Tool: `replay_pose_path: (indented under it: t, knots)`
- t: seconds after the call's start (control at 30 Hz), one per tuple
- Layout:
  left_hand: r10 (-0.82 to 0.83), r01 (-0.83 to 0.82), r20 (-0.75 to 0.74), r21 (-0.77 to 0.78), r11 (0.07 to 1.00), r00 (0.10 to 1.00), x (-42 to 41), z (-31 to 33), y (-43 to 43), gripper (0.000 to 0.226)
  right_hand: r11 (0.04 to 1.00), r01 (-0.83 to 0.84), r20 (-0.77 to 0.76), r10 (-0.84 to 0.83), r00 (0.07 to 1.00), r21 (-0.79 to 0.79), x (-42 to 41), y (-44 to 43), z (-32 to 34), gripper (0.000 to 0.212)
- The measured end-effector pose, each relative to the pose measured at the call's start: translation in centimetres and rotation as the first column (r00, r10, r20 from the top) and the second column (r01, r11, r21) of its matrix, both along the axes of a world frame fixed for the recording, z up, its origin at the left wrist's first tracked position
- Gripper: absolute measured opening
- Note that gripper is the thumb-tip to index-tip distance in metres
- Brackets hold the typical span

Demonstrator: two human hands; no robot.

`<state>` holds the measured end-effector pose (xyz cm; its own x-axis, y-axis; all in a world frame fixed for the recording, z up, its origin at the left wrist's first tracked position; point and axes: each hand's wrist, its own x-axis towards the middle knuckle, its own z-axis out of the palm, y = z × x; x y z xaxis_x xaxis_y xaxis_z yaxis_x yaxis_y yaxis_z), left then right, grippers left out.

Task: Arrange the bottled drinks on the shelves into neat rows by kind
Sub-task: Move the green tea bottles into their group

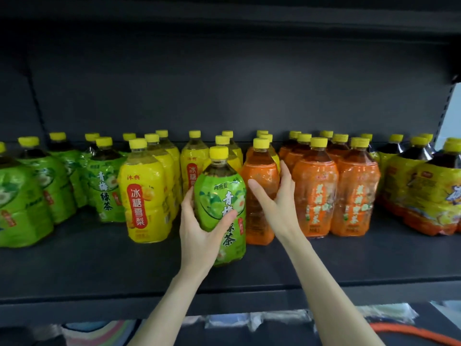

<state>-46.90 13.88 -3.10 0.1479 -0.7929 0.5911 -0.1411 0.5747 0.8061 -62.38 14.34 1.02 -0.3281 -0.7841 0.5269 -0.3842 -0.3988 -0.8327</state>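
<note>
The person's left hand (199,228) has its grip wrapped round a green-labelled plastic bottle with a yellow cap (219,196), just left of the frame's centre. The thumb lies across the front of the label and the fingers curl behind its left side. This bottle is forward of all the others, over the front part of the dark grey metal shelf (99,270). I cannot tell whether its base rests on the shelf or is lifted a little.

The right hand (277,198) is spread wide at an orange-labelled bottle of amber drink (260,171), just behind and to the right of the green one. Its thumb stretches across the front of the label and its straight fingers lie along the bottle's right side, not closed round it.

More green-labelled bottles (104,186) crowd the left of the frame, some turned at odd angles. Yellow-labelled bottles (144,196) run back in lines left of centre. An orange-labelled group (316,193) stands right of centre. At the far right are yellow-and-orange-labelled bottles of dark drink (424,196). All have yellow caps.
</note>
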Motion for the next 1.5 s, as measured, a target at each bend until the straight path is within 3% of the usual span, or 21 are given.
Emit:
replay_pose_path:
  t: [0.33,0.5,0.7,0.77,1.0,1.2,1.37,1.5]
  knots:
    - [-0.069,0.07,-0.022,0.037,0.997,0.997,3.9,-0.5,-2.8,0.101,0.985,0.168,-0.047,-0.166,0.985,0.031,1.2,0.1,-0.3,0.097]
    - [-0.089,0.091,-0.02,0.074,0.993,0.996,4.1,-0.5,-2.8,0.102,0.945,0.314,-0.102,-0.305,0.947,0.09,2.1,1.5,-0.4,0.119]
    - [-0.091,0.095,-0.049,0.08,0.992,0.995,4.1,-0.5,-2.8,0.1,0.999,0.034,0.105,-0.037,0.994,0.027,1.8,2.2,-0.6,0.091]
    - [-0.106,0.111,-0.06,0.088,0.99,0.993,4.1,-0.4,-2.7,0.099,0.996,0.09,0.074,-0.091,0.993,0.008,1.9,2.3,-0.6,0.087]
    - [-0.141,0.149,-0.07,0.123,0.981,0.988,4.0,-0.1,-2.1,0.099,0.965,0.261,0.001,-0.261,0.965,-0.014,2.5,1.5,-0.9,0.106]
    - [-0.146,0.154,-0.073,0.112,0.982,0.987,4.0,0.2,-1.8,0.1,0.96,0.28,-0.012,-0.28,0.96,0.002,2.6,1.3,-0.8,0.104]
    - [-0.179,0.19,-0.13,0.082,0.978,0.975,4.3,0.2,-0.4,0.083,0.949,0.316,-0.052,-0.314,0.948,0.022,2.7,1.3,-0.7,0.109]
    - [-0.194,0.212,-0.176,0.09,0.973,0.965,5.8,0.0,1.0,0.086,0.908,0.399,-0.138,-0.415,0.899,-0.131,4.1,2.6,-0.3,0.103]
